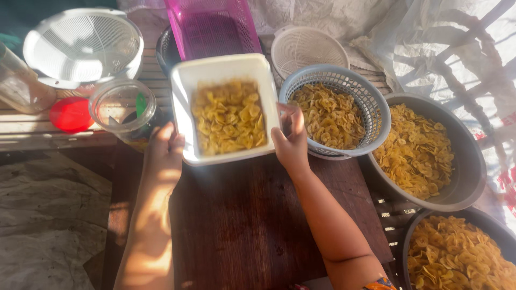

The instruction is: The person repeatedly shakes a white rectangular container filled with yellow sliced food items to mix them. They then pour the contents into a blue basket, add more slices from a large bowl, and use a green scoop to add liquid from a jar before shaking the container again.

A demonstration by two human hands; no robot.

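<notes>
A white rectangular foam tray (183, 80) holds a layer of yellow banana chips (230, 115). My left hand (164, 153) grips its near left edge. My right hand (290, 142) grips its near right edge, fingers curled over the rim. Both hands hold the tray just above a dark wooden board (242, 225). Right beside my right hand stands a grey-blue slotted basket (371, 102) with more chips in it.
Two grey basins of chips sit at the right, one in the middle (467, 177), one at the bottom corner (408, 236). Behind the tray are a pink basket (212, 27), a small white strainer (309, 48), a white colander (83, 45), a clear jar (121, 107) and a red lid (70, 114).
</notes>
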